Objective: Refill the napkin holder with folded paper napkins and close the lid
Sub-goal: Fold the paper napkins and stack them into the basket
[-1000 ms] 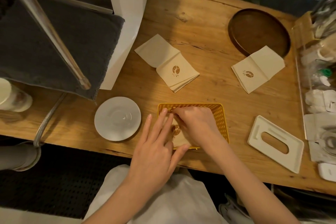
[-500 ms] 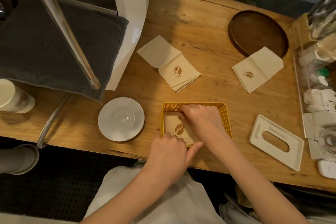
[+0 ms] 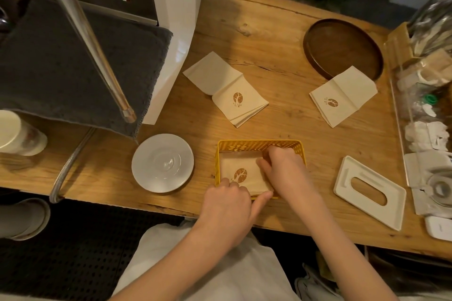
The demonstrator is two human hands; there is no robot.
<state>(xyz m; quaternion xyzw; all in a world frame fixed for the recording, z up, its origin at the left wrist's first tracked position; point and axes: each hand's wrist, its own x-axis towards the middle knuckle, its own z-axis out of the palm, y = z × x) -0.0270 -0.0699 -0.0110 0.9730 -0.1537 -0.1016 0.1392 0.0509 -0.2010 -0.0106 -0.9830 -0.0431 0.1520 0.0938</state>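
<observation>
As napkins [image 3: 241, 173] lie in the holder [image 3: 259, 145], left hand [image 3: 227, 205] grips its rim, right hand [image 3: 286, 173] holds them

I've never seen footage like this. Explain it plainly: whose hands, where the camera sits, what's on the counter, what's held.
No machine here: a person's bare hands, filmed by one camera on their head, looking down. On the wooden counter lie a yellow napkin holder, its white lid lying apart, two napkin stacks, a saucer and a brown tray. The left hand grips the holder's near rim. The right hand rests on a napkin inside it; whether it pinches the napkin is unclear.
</observation>
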